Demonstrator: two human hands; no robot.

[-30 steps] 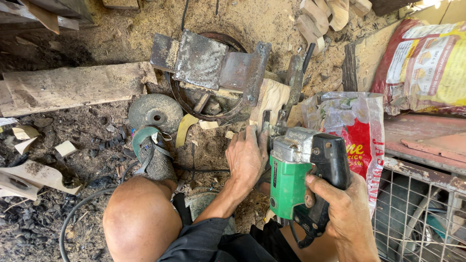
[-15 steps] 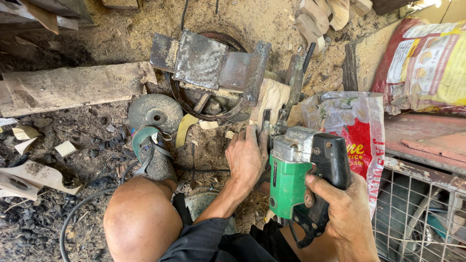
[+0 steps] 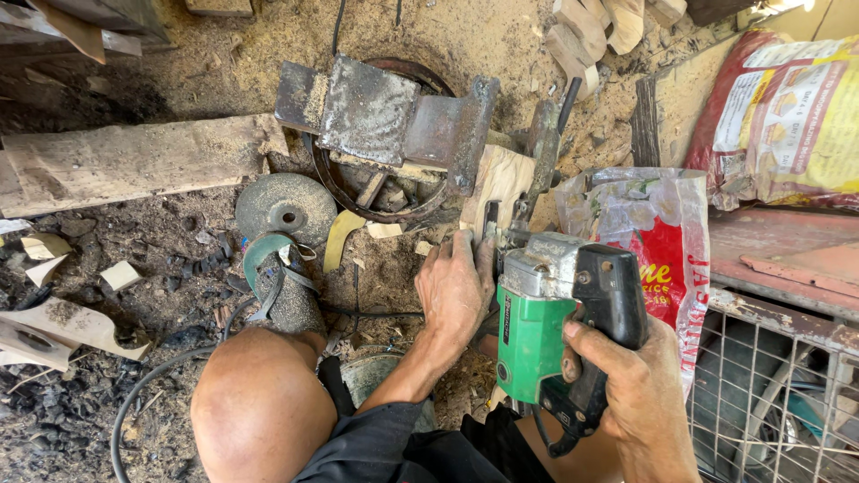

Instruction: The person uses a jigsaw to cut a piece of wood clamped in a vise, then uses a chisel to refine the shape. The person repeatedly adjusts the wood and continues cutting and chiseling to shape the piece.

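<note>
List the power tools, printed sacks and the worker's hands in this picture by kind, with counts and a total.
Power tools: 2, a green jigsaw and an angle grinder
Printed sacks: 2
Hands: 2, left hand, right hand
Total: 6

Left hand: palm down, fingers together and extended forward, pressed flat; forearm runs back toward the body. Right hand: fingers curled closed in a firm grip, thumb wrapped over, wrist straight. Bare left knee bent, raised.
</note>
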